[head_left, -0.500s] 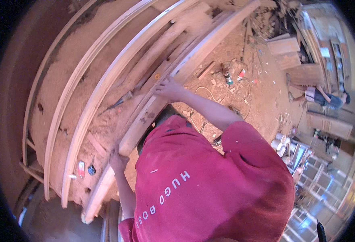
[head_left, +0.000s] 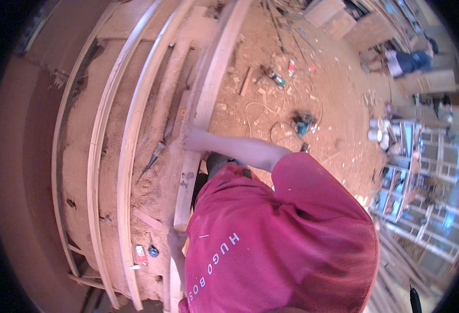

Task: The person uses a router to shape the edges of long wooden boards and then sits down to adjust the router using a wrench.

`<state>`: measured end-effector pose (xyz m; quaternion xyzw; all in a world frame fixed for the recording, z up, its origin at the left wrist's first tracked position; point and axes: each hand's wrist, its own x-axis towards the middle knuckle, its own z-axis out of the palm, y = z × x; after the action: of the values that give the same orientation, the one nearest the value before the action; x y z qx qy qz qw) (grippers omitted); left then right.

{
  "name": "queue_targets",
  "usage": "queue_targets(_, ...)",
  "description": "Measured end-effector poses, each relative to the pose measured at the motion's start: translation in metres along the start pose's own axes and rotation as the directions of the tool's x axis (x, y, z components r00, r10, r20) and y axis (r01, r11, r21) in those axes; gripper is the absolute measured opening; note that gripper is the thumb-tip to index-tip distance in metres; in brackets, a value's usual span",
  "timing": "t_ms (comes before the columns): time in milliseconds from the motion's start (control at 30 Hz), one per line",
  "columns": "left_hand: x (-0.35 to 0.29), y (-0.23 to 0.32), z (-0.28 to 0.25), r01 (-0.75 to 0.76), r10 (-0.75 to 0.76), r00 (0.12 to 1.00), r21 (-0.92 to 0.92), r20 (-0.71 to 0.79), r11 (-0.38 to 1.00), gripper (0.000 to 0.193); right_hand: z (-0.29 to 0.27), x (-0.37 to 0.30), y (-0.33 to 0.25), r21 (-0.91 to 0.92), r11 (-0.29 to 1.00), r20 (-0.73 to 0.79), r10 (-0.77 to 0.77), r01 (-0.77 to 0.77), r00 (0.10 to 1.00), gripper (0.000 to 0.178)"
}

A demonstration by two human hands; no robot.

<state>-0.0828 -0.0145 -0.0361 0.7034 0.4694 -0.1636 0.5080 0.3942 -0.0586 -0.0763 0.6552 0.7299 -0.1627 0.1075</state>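
Scattered wood chips (head_left: 262, 92) litter the dusty orange-brown floor (head_left: 339, 143); pale gridded frames (head_left: 426, 218) catch bluish light at right.

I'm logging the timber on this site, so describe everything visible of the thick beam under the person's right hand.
The thick beam is long, pale and squared, apparently bare wood, with dark marks toward its lower end. It runs obliquely from the picture's upper edge, where its far end goes out of view, down to the left side of the red shirt. The right hand lies on it; the left hand is at its lower end, too blurred to judge its grip.
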Motion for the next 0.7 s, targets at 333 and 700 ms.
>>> queue_targets(333,-0.027,-0.031,-0.024,-0.015,0.010,0.997,0.065,0.075,0.998,0.101,-0.003,-0.028,-0.051,-0.020,0.977,-0.197,0.205,-0.213,0.959,0.021)
queue_targets(700,-0.036,-0.028,-0.049,-0.021,0.007,0.994,0.130,0.105,0.991,0.099,0.090,-0.206,-0.099,0.619,0.494,0.019,0.767,-0.610,0.641,0.058)
